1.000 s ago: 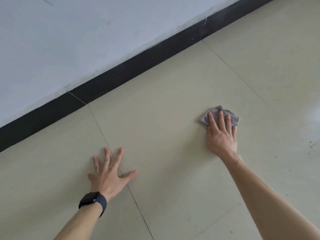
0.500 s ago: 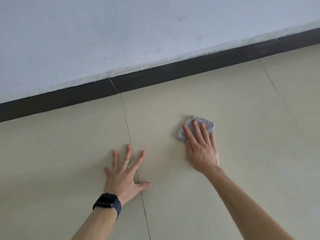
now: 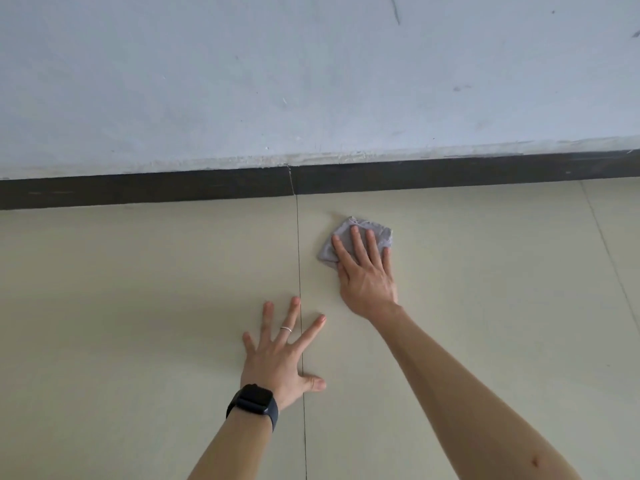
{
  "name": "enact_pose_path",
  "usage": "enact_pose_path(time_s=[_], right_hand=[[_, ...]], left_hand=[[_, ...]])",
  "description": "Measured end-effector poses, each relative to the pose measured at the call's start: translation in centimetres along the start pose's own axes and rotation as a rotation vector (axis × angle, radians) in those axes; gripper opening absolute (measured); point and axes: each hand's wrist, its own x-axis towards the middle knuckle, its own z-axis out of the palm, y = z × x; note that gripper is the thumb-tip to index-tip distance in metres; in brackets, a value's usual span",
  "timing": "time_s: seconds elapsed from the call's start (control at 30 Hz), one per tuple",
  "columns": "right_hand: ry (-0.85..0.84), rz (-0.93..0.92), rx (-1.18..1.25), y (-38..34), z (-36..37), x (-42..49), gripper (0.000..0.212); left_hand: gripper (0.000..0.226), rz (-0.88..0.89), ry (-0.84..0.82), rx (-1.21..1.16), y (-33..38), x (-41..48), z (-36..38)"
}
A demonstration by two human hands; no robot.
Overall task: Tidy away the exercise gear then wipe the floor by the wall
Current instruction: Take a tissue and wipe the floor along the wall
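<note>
A small grey cloth (image 3: pixel 377 231) lies on the beige tiled floor (image 3: pixel 138 289), a little in front of the black skirting board (image 3: pixel 450 174). My right hand (image 3: pixel 365 271) presses flat on the cloth, fingers stretched over it and pointing at the wall; the cloth's near part is hidden under the palm. My left hand (image 3: pixel 280 355) rests flat on the floor with fingers spread, nearer to me and left of the right hand, across a tile joint. It holds nothing. It wears a ring, and a dark watch (image 3: pixel 254 403) is on its wrist.
The pale wall (image 3: pixel 311 81) with scuff marks fills the upper half of the view, above the skirting. Thin tile joints (image 3: pixel 299 254) run from the wall toward me. No exercise gear is in sight.
The view has swung so the wall now runs level across the frame. My right hand with the cloth has slid closer to the skirting and nearer my left hand, which stays planted.
</note>
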Motion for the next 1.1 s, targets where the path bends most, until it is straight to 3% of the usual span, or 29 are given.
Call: enact_pose_path(time_s=[0.07,0.2,0.37,0.5,0.63,0.77,0.83,1.0,1.1], right_hand=[[0.009,0.006,-0.043,1.9,-1.6,2.3,0.054],[0.088,0.360,0.090,8.3,-5.2,5.1,0.056],[0.110,0.606,0.182,13.1,-6.0,3.5,0.057],[0.204,0.475,0.174,7.7,-1.8,-0.9,0.057],[0.069,0.249,0.117,-0.2,2.9,-8.4,0.054],[0.033,0.127,0.096,0.7,3.6,-12.0,0.052],[0.050,0.208,0.105,3.8,2.7,-11.9,0.052],[0.108,0.611,0.175,10.3,0.6,-14.2,0.054],[0.129,0.644,0.210,8.3,1.9,-16.1,0.053]], left_hand=[[0.111,0.010,0.015,-0.029,-0.3,0.1,0.0],[0.112,0.015,0.014,-0.066,-0.3,0.3,0.4],[0.112,0.023,0.025,-0.054,-0.7,0.5,0.5],[0.113,0.032,0.003,-0.031,-0.7,0.5,0.0],[0.113,0.020,-0.011,-0.012,-0.1,0.3,-0.6],[0.114,0.009,-0.015,0.056,0.0,0.2,-0.6],[0.116,0.004,-0.006,0.106,0.5,0.4,-0.9],[0.127,-0.055,-0.047,0.230,3.1,0.7,-2.2],[0.126,-0.074,-0.086,0.245,3.1,0.8,-2.5]])
